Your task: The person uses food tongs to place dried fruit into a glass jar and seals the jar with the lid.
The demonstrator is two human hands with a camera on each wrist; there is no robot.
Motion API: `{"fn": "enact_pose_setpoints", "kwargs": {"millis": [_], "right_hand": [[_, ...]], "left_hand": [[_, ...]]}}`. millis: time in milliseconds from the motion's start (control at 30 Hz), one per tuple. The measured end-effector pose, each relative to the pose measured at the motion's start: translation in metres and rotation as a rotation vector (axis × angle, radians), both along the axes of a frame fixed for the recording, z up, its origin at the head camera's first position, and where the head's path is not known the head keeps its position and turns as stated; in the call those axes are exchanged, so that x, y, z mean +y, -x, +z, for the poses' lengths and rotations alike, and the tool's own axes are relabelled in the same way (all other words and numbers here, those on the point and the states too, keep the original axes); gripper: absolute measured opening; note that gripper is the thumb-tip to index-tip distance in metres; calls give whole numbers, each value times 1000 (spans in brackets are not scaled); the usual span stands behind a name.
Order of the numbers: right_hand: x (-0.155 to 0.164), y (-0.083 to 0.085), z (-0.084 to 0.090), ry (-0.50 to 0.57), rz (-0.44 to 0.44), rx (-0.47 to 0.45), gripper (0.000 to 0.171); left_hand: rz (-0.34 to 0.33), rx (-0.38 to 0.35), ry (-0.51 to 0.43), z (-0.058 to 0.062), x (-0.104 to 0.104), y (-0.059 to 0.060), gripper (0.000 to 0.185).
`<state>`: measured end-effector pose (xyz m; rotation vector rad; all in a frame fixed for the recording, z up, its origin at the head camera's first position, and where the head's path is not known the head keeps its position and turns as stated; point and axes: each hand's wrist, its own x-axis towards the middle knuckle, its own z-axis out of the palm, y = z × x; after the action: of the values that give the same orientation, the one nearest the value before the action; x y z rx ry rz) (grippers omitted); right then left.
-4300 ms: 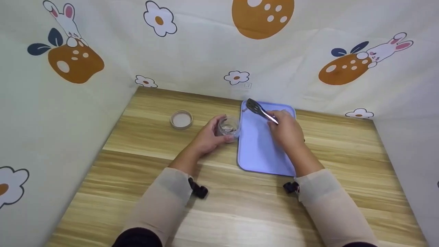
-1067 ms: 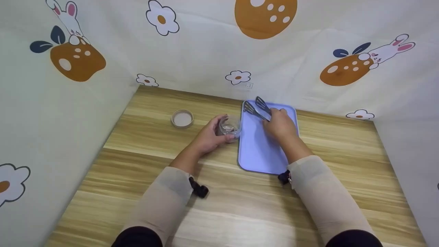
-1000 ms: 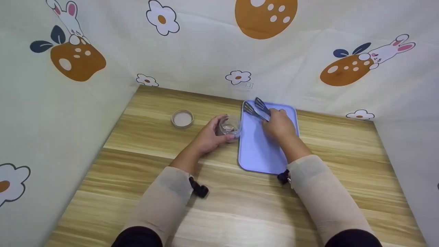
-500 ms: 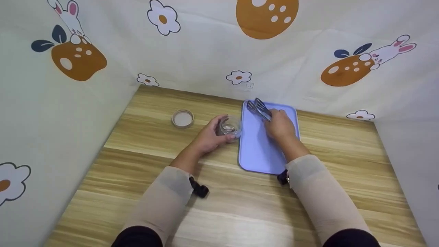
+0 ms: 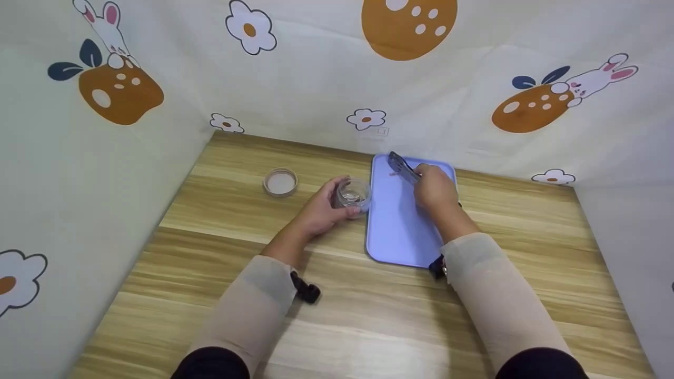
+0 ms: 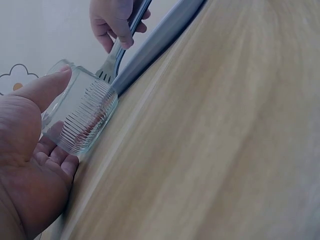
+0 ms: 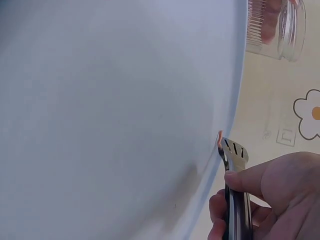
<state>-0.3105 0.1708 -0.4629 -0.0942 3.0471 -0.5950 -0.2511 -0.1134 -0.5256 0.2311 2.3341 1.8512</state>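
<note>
My left hand (image 5: pixel 321 210) grips a small ribbed glass jar (image 5: pixel 352 193) that stands open on the wooden table, right beside the left edge of a light blue tray (image 5: pixel 397 231). My right hand (image 5: pixel 434 189) holds metal tongs (image 5: pixel 400 165) over the tray's far end, with the blades close together. In the right wrist view a tiny pink bit (image 7: pixel 220 134) shows at the tip of the tongs (image 7: pixel 234 165), by the tray's rim (image 7: pixel 220 90). In the left wrist view the jar (image 6: pixel 82 117) sits against my palm (image 6: pixel 30 165).
The jar's round lid (image 5: pixel 280 182) lies on the table to the left of the jar. Patterned cloth walls close in the table at the back and on both sides. Bare wood lies in front of the tray.
The tongs' two blades, spread apart a second ago, have come together. My right hand has shifted slightly right and toward the tray's far edge. The left hand and jar have stayed put.
</note>
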Motion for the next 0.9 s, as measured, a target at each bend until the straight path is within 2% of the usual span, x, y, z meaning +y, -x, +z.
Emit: {"fn": "enact_pose_setpoints", "kwargs": {"millis": [300, 467, 767, 900], "right_hand": [[2, 0, 0, -2, 3, -13, 42], [4, -4, 3, 30, -4, -21, 44], [5, -16, 16, 107, -17, 4, 37], [2, -26, 20, 138, -12, 50, 33]], "left_hand": [[9, -15, 8, 1, 0, 0, 92], [11, -20, 15, 2, 0, 0, 93], [11, -17, 37, 1, -1, -1, 92], [3, -13, 12, 1, -1, -1, 90]]}}
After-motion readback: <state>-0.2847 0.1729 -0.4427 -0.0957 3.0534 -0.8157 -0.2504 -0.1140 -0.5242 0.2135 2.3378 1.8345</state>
